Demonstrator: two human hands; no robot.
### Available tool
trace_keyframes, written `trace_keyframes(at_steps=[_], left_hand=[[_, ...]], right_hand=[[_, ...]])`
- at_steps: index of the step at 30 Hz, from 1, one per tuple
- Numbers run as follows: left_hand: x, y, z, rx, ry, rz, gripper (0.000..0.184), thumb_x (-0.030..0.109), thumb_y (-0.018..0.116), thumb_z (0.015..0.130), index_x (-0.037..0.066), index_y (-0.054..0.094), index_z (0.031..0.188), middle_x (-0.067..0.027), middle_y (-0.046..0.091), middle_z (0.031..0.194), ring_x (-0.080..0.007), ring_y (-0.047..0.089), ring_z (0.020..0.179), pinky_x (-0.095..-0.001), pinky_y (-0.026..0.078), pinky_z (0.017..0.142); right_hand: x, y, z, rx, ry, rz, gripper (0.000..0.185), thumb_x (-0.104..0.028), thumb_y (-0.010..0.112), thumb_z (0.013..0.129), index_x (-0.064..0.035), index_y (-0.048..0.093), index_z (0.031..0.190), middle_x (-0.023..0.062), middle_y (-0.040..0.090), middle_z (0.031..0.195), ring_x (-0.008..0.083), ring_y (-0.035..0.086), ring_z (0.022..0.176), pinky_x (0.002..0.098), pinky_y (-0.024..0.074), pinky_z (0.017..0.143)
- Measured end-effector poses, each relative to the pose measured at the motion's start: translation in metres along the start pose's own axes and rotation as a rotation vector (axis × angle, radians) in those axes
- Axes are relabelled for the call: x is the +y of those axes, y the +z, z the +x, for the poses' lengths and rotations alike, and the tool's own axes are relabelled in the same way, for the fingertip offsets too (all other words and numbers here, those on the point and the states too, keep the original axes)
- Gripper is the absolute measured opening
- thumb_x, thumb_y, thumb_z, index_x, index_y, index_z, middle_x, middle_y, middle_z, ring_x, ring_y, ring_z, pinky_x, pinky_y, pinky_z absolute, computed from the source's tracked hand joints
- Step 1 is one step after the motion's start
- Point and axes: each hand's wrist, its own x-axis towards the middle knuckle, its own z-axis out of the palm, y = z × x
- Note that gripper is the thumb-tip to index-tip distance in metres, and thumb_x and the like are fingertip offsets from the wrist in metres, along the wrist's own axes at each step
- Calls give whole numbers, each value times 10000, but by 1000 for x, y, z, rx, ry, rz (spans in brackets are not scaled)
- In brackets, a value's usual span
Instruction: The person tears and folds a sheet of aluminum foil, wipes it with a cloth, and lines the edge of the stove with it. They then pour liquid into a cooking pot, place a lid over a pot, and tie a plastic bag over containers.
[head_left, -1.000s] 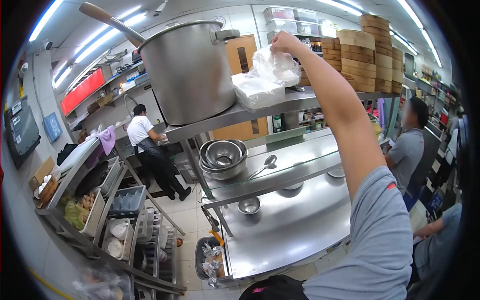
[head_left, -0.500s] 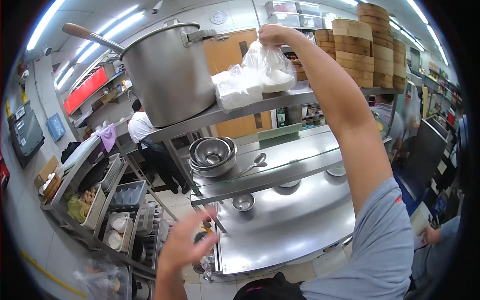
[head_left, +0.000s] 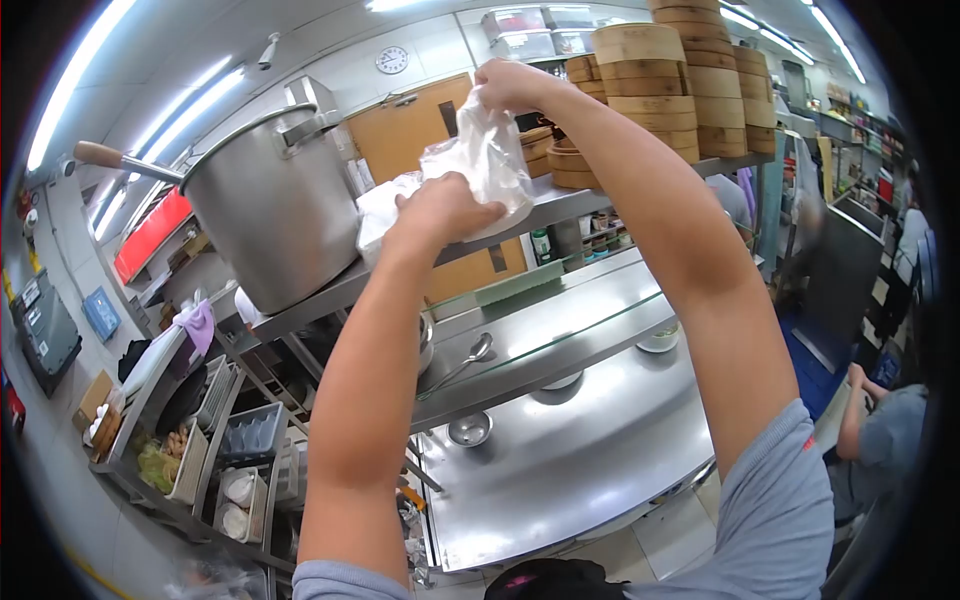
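Note:
My right hand [head_left: 512, 86] is closed on the gathered top of a translucent white plastic bag [head_left: 490, 150], which stretches upward from the upper steel shelf. Lower down, my left hand [head_left: 445, 212] grips the bag near its bottom, thumb to the right; some of its fingers are hidden behind the hand and the plastic. Another white plastic-wrapped bundle [head_left: 378, 212] sits just left of the bag, partly covered by my left wrist. What the bag holds cannot be made out.
A large steel pot [head_left: 270, 205] with a wooden handle stands left on the shelf. Stacked bamboo steamers [head_left: 645, 95] stand right. Below are a spoon [head_left: 480, 348], a small metal bowl [head_left: 470, 429] and a steel counter [head_left: 560, 480]. Another person [head_left: 885, 430] is at the far right.
My left hand has risen from low over the aisle to the plastic bag and taken hold of it. My right hand still holds the bag's top, and the bag is stretched taller. The view has shifted.

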Motion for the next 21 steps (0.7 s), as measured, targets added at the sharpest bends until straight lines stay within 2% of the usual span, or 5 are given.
trace_keyframes(at_steps=[7, 13, 18, 19, 21], left_hand=[[-17, 1, 29, -167, 8, -72, 695, 576, 701, 694, 44, 725, 1140, -132, 721, 1156, -315, 666, 1107, -596, 312, 1103], [-18, -4, 21, -195, -43, -3, 746, 681, 635, 725, 95, 725, 1177, -117, 709, 1203, -328, 608, 1211, -630, 211, 1134], [-21, 6, 25, -160, -75, -2, 758, 685, 621, 763, 77, 713, 1206, -109, 693, 1259, -335, 567, 1279, -651, 140, 1151], [-19, 2, 15, -126, -37, 18, 765, 682, 624, 781, 58, 706, 1216, -124, 696, 1254, -332, 604, 1230, -618, 249, 1133], [-24, 6, 6, 45, 115, 109, 737, 702, 608, 839, 32, 730, 1122, -174, 733, 1077, -338, 673, 1096, -536, 469, 998]], right_hand=[[-36, -9, -9, -198, 14, 128, 242, -143, 641, 791, -76, 728, 1007, 73, 701, 908, 196, 654, 838, 370, 519, 677], [-29, -6, 15, 317, 61, 749, 140, -166, 635, 820, -69, 691, 904, 63, 654, 794, 211, 606, 723, 375, 508, 615], [-32, -42, 36, 1081, 28, 1438, 307, -222, 459, 964, -53, 466, 1221, 80, 554, 833, 170, 542, 582, 327, 449, 447], [-35, -53, 26, 1191, -79, 1512, 302, -187, 482, 979, -109, 424, 1265, 77, 550, 869, 163, 538, 567, 318, 429, 423], [-17, -25, 79, 628, -206, 1902, 250, -361, 382, 985, -223, 498, 812, -6, 489, 717, 133, 469, 526, 306, 371, 419]])
